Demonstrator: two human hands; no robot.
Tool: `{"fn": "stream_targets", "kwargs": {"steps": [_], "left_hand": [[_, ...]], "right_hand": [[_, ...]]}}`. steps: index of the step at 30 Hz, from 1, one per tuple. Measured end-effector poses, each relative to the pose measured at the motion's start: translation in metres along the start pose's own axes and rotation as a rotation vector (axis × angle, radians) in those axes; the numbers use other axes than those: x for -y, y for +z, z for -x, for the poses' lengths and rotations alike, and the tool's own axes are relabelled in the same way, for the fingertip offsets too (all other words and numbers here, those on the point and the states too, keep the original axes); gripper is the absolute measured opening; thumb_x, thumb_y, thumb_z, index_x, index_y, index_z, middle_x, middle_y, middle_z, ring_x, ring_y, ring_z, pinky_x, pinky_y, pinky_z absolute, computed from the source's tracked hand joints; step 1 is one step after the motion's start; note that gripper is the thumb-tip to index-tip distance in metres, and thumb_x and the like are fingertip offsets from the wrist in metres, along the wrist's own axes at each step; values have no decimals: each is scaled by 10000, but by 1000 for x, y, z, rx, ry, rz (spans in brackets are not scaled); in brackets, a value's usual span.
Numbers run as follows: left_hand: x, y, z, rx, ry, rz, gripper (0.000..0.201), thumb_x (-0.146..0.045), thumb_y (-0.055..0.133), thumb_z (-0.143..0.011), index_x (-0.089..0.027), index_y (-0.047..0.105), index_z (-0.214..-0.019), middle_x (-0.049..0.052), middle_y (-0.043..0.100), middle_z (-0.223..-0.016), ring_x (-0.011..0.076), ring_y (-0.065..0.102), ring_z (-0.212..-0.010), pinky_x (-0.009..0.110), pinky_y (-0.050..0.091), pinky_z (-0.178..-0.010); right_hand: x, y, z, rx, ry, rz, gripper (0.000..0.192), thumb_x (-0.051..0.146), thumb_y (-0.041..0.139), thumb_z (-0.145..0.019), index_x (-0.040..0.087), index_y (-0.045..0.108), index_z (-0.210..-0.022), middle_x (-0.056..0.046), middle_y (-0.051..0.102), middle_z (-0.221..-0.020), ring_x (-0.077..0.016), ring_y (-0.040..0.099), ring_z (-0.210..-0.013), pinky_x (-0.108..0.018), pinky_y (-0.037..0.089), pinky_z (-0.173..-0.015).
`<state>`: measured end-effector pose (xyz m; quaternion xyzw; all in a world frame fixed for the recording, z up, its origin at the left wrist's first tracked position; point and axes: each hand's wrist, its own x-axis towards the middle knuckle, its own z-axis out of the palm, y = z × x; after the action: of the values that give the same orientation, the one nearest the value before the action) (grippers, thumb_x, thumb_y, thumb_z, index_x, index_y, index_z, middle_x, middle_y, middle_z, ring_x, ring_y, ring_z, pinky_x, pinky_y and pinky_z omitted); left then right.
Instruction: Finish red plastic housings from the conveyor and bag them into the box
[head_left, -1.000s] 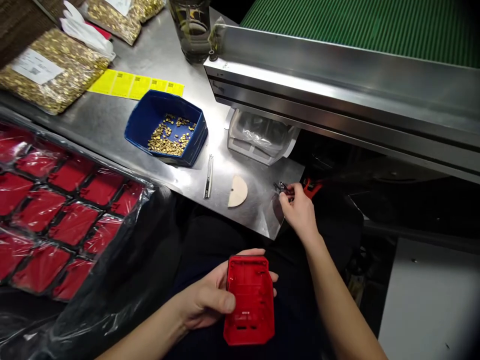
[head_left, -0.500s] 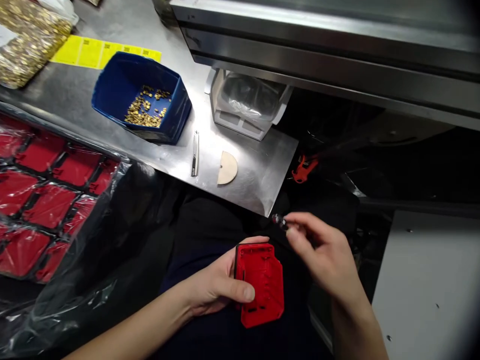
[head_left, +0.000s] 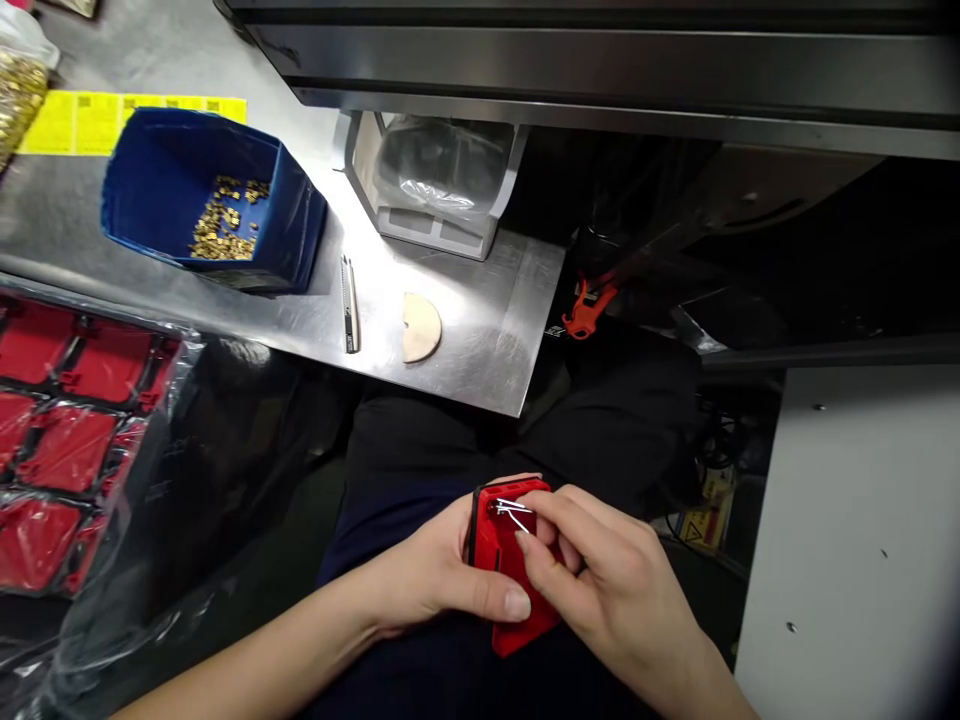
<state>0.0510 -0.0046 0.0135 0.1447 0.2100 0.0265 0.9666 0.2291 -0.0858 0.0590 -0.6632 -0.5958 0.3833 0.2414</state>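
My left hand (head_left: 457, 570) is closed round a red plastic housing (head_left: 487, 555) with a black edge, its thumb pressed over the near side. The open inner face of the housing is turned up. My right hand (head_left: 592, 560) pinches a small part with thin shiny metal prongs (head_left: 511, 510) between thumb and forefinger. This part lies over the upper left corner inside the housing; whether it touches cannot be made out. The right fingers cover much of the housing's interior.
On the metal table stand a blue bin (head_left: 300, 215) with small brass pieces and a grey bin (head_left: 435, 230) holding a plastic bag. A utility knife (head_left: 349, 305) and a beige half-disc (head_left: 421, 328) lie nearby. Wrapped red housings (head_left: 67, 445) are at left, an orange tool (head_left: 589, 308) beyond the table's corner.
My right hand has moved left and down, bringing the small part over the red housing. My left hand keeps its hold. The view has shifted, so the table appears further left.
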Motion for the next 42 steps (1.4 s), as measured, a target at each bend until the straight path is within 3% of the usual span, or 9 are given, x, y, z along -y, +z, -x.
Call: {"fn": "stream_targets", "kwargs": {"steps": [11, 15, 19, 22, 24, 27, 33, 37, 42], "left_hand": [[2, -2, 2, -42, -27, 20, 511, -239, 894, -734, -165, 660, -1181, 62, 715, -1011, 188, 673, -932, 307, 516, -883], [6, -6, 5, -82, -41, 67, 706, -278, 936, -673, -168, 639, -1304, 97, 737, -1072, 192, 687, -913, 298, 525, -843], [9, -8, 6, -107, -39, 99, 855, -296, 959, -638, -171, 586, -1397, 131, 736, -1159, 214, 696, -977, 306, 528, -859], [10, -10, 7, -104, -12, 85, 798, -335, 956, -649, -157, 614, -1348, 125, 742, -1119, 207, 691, -964, 305, 525, -862], [11, -11, 9, -106, -1, 75, 767, -362, 947, -664, -153, 622, -1327, 122, 735, -1112, 212, 683, -973, 314, 523, -872], [11, -9, 10, -133, 6, 50, 799, -360, 946, -671, -177, 588, -1360, 113, 713, -1138, 220, 665, -1004, 327, 517, -884], [4, -2, 4, -66, 77, -30, 721, -307, 934, -696, -225, 590, -1324, 61, 673, -1105, 204, 643, -994, 321, 495, -904], [2, -2, 2, -40, 17, -53, 498, -341, 904, -737, -186, 644, -1133, 36, 656, -979, 174, 627, -916, 278, 491, -832], [4, -3, 2, -48, -27, -67, 490, -381, 897, -733, -150, 640, -1081, 40, 638, -922, 150, 588, -807, 257, 477, -746]], "right_hand": [[-4, -18, -8, 8, 16, -122, 199, 215, 576, -1002, 253, 693, -1158, -7, 683, -894, -133, 636, -732, -233, 505, -632], [-41, -12, -33, -316, 218, -156, 193, 346, 639, -972, 254, 697, -1132, -13, 696, -897, -140, 628, -711, -243, 524, -644], [-86, 20, -78, -211, 256, -118, 262, 354, 626, -953, 217, 642, -1176, -30, 694, -937, -147, 625, -713, -253, 515, -643], [-99, 32, -96, -49, 189, 132, 225, 259, 616, -930, 221, 627, -1152, -19, 682, -930, -153, 615, -695, -268, 488, -642], [-93, 26, -92, -67, 149, 191, 188, 246, 616, -934, 225, 636, -1120, -13, 674, -924, -150, 611, -699, -276, 489, -665], [-68, 1, -66, -163, 112, 40, 189, 293, 634, -961, 233, 650, -1140, -7, 668, -896, -146, 619, -729, -274, 521, -712], [-25, -24, -16, 46, -246, -10, 368, 136, 622, -971, 228, 618, -1328, -56, 725, -1070, -177, 682, -885, -312, 583, -778], [-28, -20, -10, 7, -470, 207, 481, 50, 606, -949, 141, 547, -1418, -116, 748, -1093, -226, 707, -931, -368, 600, -766], [-35, -17, -11, 54, -578, 323, 485, 41, 612, -944, 52, 539, -1423, -154, 745, -1129, -258, 714, -984, -394, 616, -804]]}}
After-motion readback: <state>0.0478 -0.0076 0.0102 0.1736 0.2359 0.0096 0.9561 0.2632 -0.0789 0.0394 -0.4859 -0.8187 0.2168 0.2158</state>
